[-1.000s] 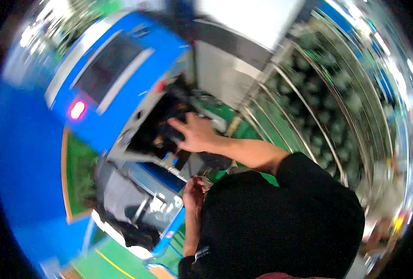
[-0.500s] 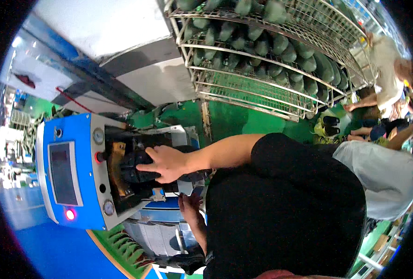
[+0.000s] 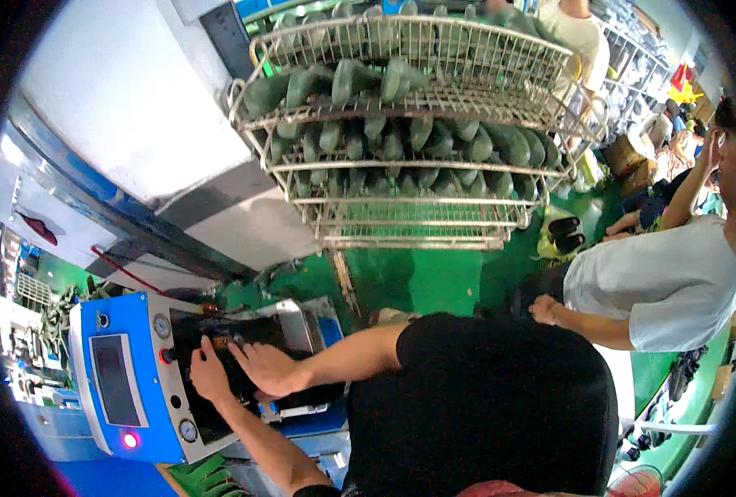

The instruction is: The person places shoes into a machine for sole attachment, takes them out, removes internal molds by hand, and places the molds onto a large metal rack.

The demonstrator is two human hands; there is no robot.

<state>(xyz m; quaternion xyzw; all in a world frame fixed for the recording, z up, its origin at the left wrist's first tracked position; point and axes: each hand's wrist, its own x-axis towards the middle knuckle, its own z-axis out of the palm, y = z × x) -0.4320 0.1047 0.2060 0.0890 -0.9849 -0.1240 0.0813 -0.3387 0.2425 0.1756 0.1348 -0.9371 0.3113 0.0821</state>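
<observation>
A blue and grey machine (image 3: 128, 389) with a screen, gauges and a lit red button stands at the lower left. Both my hands are in its dark open bay (image 3: 219, 414). My right hand (image 3: 264, 369) lies flat, fingers spread, on a dark piece (image 3: 240, 377) in the bay. My left hand (image 3: 206, 373) is just left of it, fingers curled over the same piece near the bay's top edge. What lies under the hands is hidden.
A wire rack (image 3: 418, 149) with several rows of dark green shoe soles stands ahead on the green floor (image 3: 434, 273). A person in a white shirt (image 3: 658, 282) sits at the right. A white wall panel (image 3: 136, 124) rises at the upper left.
The view has swung right and up, so the rack now fills the top. My left hand has come up from near my body into the machine bay beside my right hand.
</observation>
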